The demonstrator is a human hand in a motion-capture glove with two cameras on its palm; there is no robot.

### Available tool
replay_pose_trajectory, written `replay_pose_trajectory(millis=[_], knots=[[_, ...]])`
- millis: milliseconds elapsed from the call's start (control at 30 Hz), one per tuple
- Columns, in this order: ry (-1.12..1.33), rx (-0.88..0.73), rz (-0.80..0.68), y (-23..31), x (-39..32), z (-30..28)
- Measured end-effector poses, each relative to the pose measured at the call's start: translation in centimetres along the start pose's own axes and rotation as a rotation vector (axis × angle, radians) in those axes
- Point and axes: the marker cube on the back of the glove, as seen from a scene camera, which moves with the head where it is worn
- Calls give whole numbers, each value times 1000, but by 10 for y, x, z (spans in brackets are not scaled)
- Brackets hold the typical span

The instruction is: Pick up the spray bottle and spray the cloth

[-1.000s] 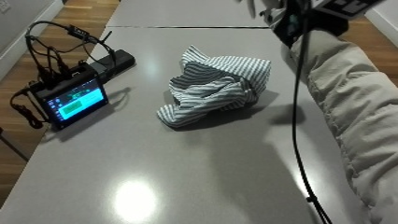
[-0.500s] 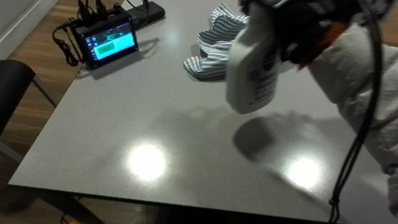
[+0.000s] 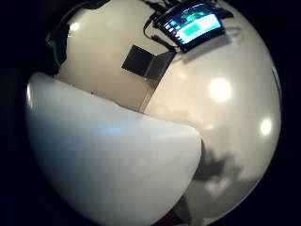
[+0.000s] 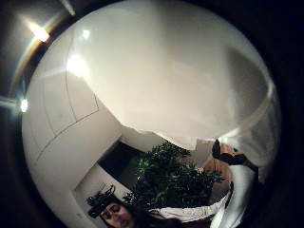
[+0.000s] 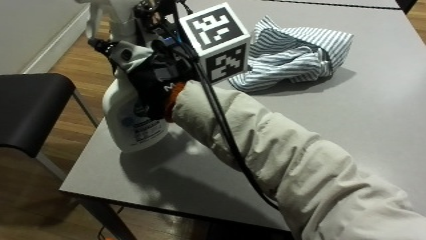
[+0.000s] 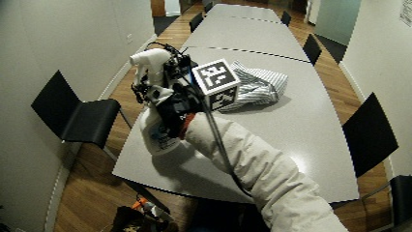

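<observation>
My gloved right hand grips a white spray bottle round its neck and holds it upright above the near left part of the grey table. The bottle's white trigger head sticks up above the hand, and its shadow falls on the table beneath. The blue and white striped cloth lies crumpled further back on the table, apart from the bottle. The white bottle body fills much of both palm views.
A small device with a lit screen and cables stands on the table near its left edge, behind the bottle. Black chairs stand along both sides of the table. The table's front left corner is close below the bottle.
The hand came in from the far right side with the spray bottle in its grip and now holds it over the near left corner. The outside camera has shifted too.
</observation>
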Motion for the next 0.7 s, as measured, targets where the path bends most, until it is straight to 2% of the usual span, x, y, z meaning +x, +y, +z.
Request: replay_pose_trajectory(millis=[333, 567, 700], knots=[[110, 31, -74, -24, 35, 31], [180, -131, -32, -13, 46, 38], [183, -258, 3, 20, 39, 18]])
